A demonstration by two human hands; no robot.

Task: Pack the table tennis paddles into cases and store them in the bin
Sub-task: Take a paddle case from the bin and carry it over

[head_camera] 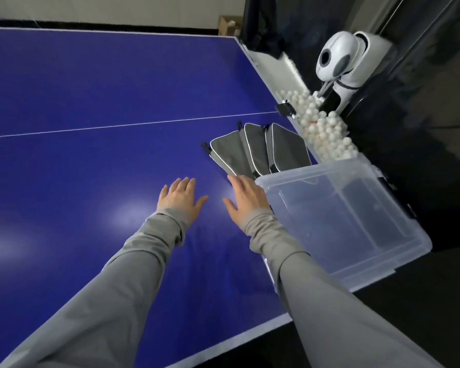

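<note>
Head view showed both hands flat and holding nothing above the blue table (91,88): left hand (181,199), right hand (246,200). Three grey cases (252,150) lay fanned at one o'clock, touching the clear bin (383,264), probably staged for loading.

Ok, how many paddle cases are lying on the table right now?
3, fanned side by side beyond the clear bin: left case, middle case, right case. The bin hides their near ends, so more may be hidden.
</note>
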